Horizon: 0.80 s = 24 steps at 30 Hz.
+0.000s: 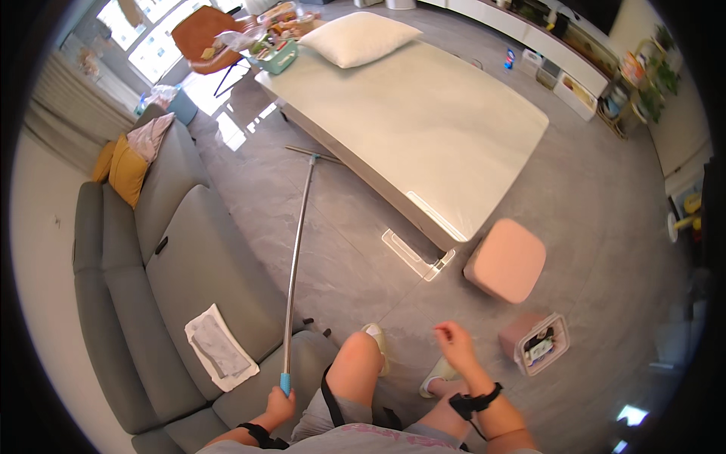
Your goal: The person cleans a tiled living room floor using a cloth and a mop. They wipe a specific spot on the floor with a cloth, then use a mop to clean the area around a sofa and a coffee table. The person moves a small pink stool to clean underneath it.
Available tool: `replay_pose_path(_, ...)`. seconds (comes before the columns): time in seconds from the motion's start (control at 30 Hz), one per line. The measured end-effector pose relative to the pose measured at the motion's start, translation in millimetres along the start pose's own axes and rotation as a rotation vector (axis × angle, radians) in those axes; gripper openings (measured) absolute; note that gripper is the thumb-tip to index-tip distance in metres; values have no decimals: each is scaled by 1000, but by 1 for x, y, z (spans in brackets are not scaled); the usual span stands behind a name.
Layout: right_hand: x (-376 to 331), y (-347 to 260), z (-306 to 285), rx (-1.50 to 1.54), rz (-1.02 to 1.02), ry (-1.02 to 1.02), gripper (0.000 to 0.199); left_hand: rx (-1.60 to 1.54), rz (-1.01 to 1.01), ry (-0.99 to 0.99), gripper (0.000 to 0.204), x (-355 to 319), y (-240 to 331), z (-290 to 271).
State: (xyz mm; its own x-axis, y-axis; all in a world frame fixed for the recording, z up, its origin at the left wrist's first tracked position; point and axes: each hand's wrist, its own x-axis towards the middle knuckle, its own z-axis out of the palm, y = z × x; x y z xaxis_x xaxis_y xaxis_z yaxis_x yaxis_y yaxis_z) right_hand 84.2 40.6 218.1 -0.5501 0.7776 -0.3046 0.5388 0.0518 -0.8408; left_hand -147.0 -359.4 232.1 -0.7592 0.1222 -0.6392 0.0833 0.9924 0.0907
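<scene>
My left hand (pixel 278 405) grips the blue end of a long metal mop handle (pixel 297 257). The pole runs away from me across the grey floor, and its flat head (pixel 312 155) lies on the tiles just beside the low white table (pixel 423 113). My right hand (pixel 454 342) hangs free above my knee with fingers loosely apart, holding nothing. I am sitting on the edge of a grey sofa (pixel 189 265). Both wrists wear black straps.
A white cloth (pixel 219 348) lies on the sofa seat. A pink stool (pixel 507 259) and a pink container of small items (pixel 538 344) stand to my right. A pillow (pixel 357 38) and a green basket (pixel 276 57) sit on the table. Yellow cushions (pixel 125 170) rest at the sofa's far end.
</scene>
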Motion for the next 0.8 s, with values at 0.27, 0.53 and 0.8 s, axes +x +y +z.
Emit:
replay_pose_path(0.27,21,-127,156,426,518,-649,38,30,-99,-162,37,-128,-48,-98)
replay_pose_path(0.53,15,-184,262,840,992,-710,46,-159,-217,-152,34,-258,3,-176)
replay_pose_path(0.8,90,-188,277,412,638,-742,17,-279,-179,-17,32,-270,122,-160)
